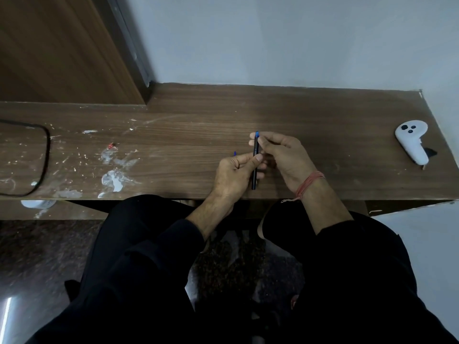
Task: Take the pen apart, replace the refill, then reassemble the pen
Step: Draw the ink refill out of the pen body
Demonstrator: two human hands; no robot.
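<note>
A slim dark blue pen (254, 175) stands nearly upright above the wooden desk (188, 115), its brighter blue end (256, 133) pointing away from me. My left hand (234, 173) grips the pen's middle between thumb and fingers. My right hand (280, 151) pinches the upper part near the blue end with thumb and forefinger. A small blue piece (234, 153) sticks out just beyond my left hand's knuckles; what it belongs to is hidden.
A white handheld controller (411, 140) lies at the desk's right end. A black cable (46, 155) loops at the left edge. White paint stains (113, 177) and a tiny red speck (110, 145) mark the left half. A wall rises behind the desk.
</note>
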